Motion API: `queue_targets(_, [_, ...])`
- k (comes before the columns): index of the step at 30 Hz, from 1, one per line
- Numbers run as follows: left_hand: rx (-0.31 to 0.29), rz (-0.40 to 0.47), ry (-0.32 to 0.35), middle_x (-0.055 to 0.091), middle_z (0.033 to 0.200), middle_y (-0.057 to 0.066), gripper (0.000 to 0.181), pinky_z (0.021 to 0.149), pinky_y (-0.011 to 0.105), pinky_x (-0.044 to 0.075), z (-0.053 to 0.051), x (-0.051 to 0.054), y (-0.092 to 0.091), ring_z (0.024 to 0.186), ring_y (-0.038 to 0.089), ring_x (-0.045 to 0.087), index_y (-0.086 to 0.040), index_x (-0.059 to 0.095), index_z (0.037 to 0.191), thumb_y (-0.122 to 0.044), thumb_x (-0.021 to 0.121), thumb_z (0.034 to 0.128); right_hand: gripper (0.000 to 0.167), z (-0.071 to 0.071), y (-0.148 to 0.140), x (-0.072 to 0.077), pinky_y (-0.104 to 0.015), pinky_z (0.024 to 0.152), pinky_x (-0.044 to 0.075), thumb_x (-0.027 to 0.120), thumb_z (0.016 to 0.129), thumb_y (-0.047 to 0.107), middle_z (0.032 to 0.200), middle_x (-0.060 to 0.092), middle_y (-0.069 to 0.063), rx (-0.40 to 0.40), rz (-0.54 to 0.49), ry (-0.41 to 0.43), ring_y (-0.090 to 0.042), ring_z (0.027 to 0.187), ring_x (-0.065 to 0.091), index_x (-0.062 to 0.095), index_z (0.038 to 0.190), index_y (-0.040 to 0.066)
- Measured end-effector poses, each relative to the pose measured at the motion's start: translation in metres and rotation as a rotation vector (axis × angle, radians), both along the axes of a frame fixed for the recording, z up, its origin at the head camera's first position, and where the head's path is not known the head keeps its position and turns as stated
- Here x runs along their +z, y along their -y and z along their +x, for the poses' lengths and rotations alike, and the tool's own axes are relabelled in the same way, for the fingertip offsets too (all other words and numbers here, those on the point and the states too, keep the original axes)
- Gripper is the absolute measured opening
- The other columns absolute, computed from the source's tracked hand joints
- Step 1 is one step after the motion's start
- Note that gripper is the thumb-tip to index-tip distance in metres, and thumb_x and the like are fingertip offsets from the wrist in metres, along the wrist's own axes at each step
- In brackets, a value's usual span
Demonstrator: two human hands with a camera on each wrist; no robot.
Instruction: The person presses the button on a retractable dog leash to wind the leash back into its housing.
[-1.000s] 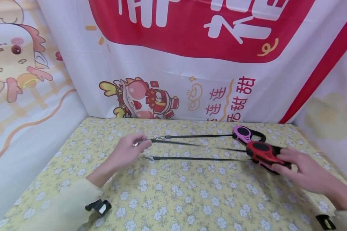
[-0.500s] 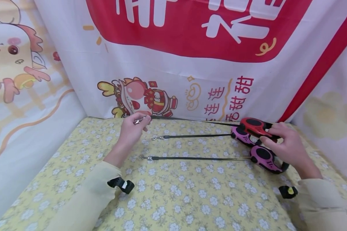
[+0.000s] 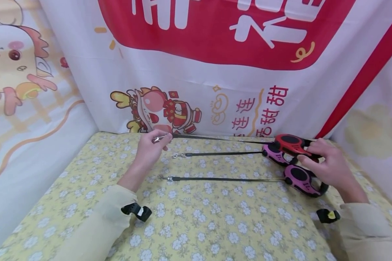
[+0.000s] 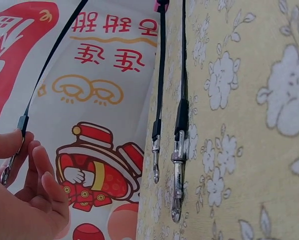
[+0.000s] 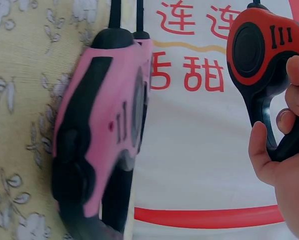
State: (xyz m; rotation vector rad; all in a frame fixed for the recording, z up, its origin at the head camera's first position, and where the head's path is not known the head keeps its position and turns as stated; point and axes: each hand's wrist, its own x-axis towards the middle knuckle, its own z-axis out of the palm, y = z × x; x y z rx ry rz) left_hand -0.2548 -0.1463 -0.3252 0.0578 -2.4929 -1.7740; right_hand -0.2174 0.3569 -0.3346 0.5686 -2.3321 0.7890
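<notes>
A red retractable dog leash (image 3: 290, 144) hangs above the far right of the table; my right hand (image 3: 329, 163) grips its black handle loop. Its black strap (image 3: 209, 138) runs out to the left, nearly straight. My left hand (image 3: 150, 148) pinches the metal clip (image 4: 10, 167) at the strap's end between thumb and fingers. Two pink retractable leashes lie on the table below: a far pink leash (image 3: 275, 154), partly hidden by the red one, and a near pink leash (image 3: 301, 180). Their straps stretch leftward, roughly parallel, ending in a far clip (image 3: 179, 156) and a near clip (image 3: 166, 178).
A yellow flowered cloth (image 3: 215, 217) covers the table. Behind it hangs a white and red printed curtain (image 3: 196, 79), close to the raised red leash. More printed cloth (image 3: 29, 145) walls the left side. Each wrist wears a black strap-on device.
Both hands have carried the red leash away from me, from over the near pink leash to beyond the far one, uncovering the near one. In the last half second it has barely moved, slightly lower.
</notes>
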Motion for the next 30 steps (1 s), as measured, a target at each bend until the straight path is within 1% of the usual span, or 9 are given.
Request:
queue_targets(4, [-0.013,0.009,-0.026,0.066,0.125,0.006,0.031,0.082,0.031,0.047,0.003,0.002,0.0,0.1,0.025,0.066,-0.011,0.071,0.126,-0.035,0.064,0.1077,0.016,0.002,-0.001,0.006,-0.021,0.063,0.03,0.079,0.078,-0.001,0.081,0.052,0.022,0.024,-0.033,-0.025,0.0,0.077,0.041,0.069,0.077,0.012])
queue_targets(7, [-0.025,0.015,-0.048,0.065,0.128,0.006,0.031,0.082,0.03,0.049,0.005,0.005,0.0,0.097,0.022,0.066,-0.009,0.071,0.125,-0.034,0.064,0.1075,0.018,0.004,-0.002,0.011,-0.021,0.06,0.03,0.078,0.077,-0.003,0.079,0.051,0.02,0.041,-0.064,-0.038,-0.001,0.074,0.04,0.068,0.075,0.012])
queue_targets(12, [-0.034,0.032,-0.065,0.065,0.133,0.005,0.031,0.084,0.032,0.05,0.007,0.009,-0.001,0.099,0.024,0.067,-0.008,0.07,0.125,-0.034,0.065,0.1074,0.015,0.006,-0.003,0.015,-0.02,0.061,0.03,0.08,0.078,0.001,0.082,0.052,0.025,0.014,-0.021,-0.06,0.002,0.076,0.041,0.07,0.077,0.012])
queue_targets(15, [-0.017,0.03,-0.057,0.068,0.128,0.005,0.03,0.081,0.031,0.049,0.008,0.009,-0.002,0.096,0.021,0.067,-0.011,0.071,0.124,-0.035,0.065,0.1069,0.013,0.006,-0.004,0.013,-0.018,0.063,0.031,0.083,0.08,0.005,0.084,0.054,0.027,-0.013,0.015,-0.053,0.003,0.082,0.042,0.073,0.08,0.012])
queue_targets(17, [-0.002,0.03,-0.056,0.07,0.124,0.004,0.03,0.078,0.029,0.049,0.008,0.009,-0.001,0.092,0.017,0.066,-0.013,0.071,0.124,-0.037,0.066,0.1063,0.012,0.005,-0.003,0.013,-0.018,0.066,0.032,0.084,0.08,0.005,0.084,0.055,0.027,-0.014,0.01,-0.037,0.002,0.085,0.043,0.074,0.081,0.011])
queue_targets(19, [0.006,0.034,-0.064,0.07,0.121,0.004,0.03,0.077,0.028,0.049,0.007,0.009,-0.002,0.09,0.017,0.067,-0.013,0.072,0.123,-0.037,0.067,0.1056,0.012,0.005,-0.002,0.012,-0.018,0.068,0.031,0.085,0.08,0.004,0.082,0.057,0.026,-0.022,-0.012,-0.015,0.0,0.088,0.043,0.075,0.081,0.01])
queue_targets(23, [0.006,0.052,-0.08,0.07,0.124,0.003,0.03,0.075,0.026,0.05,0.007,0.009,-0.003,0.09,0.019,0.068,-0.012,0.073,0.123,-0.036,0.069,0.1046,0.011,0.006,-0.002,0.012,-0.019,0.069,0.031,0.087,0.079,0.003,0.08,0.057,0.022,-0.064,-0.069,0.038,-0.003,0.09,0.042,0.076,0.08,0.006])
queue_targets(25, [0.008,0.054,-0.088,0.069,0.126,0.003,0.03,0.074,0.026,0.05,0.008,0.01,-0.004,0.089,0.017,0.068,-0.012,0.073,0.123,-0.036,0.069,0.1045,0.012,0.007,-0.001,0.012,-0.019,0.069,0.031,0.089,0.078,0.004,0.078,0.057,0.019,-0.085,-0.093,0.055,-0.004,0.089,0.041,0.076,0.079,0.005])
queue_targets(30, [0.013,0.054,-0.101,0.067,0.131,0.003,0.032,0.074,0.026,0.05,0.01,0.012,-0.004,0.085,0.012,0.066,-0.011,0.073,0.124,-0.036,0.07,0.1041,0.019,0.006,0.001,0.012,-0.019,0.069,0.03,0.093,0.074,0.004,0.074,0.053,0.01,-0.098,-0.116,0.033,-0.006,0.085,0.039,0.075,0.074,0.006])
